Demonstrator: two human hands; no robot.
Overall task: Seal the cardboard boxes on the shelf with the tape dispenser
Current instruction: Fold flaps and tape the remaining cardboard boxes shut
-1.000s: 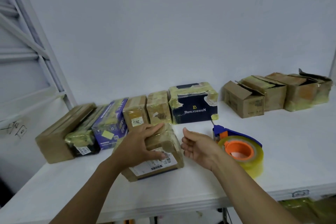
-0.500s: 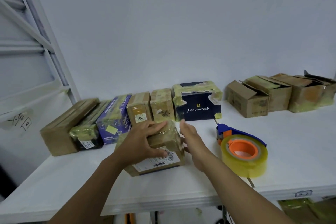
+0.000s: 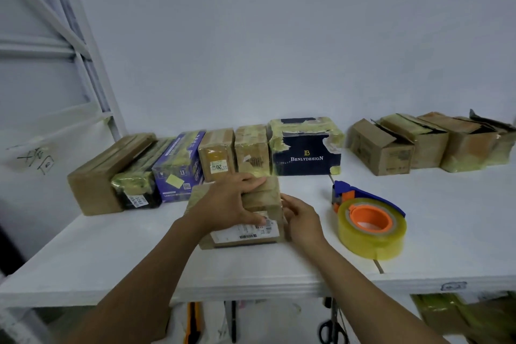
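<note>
The white shelf [image 3: 446,246] runs out of frame on both sides. Along its back stands a row of boxes [image 3: 251,153], and the rightmost is cut off at the edge. In front lies the small box [image 3: 262,198], its top largely hidden under the left hand [image 3: 227,204], which presses flat on it. The right hand [image 3: 303,220] curls its fingers round the right end. The tape dispenser [image 3: 371,225] lies just beside it — untouched.

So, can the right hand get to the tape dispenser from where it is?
Probably yes. The right hand holds the right side of the small box, and the tape dispenser lies just right of it on the shelf, with only bare surface between.
</note>
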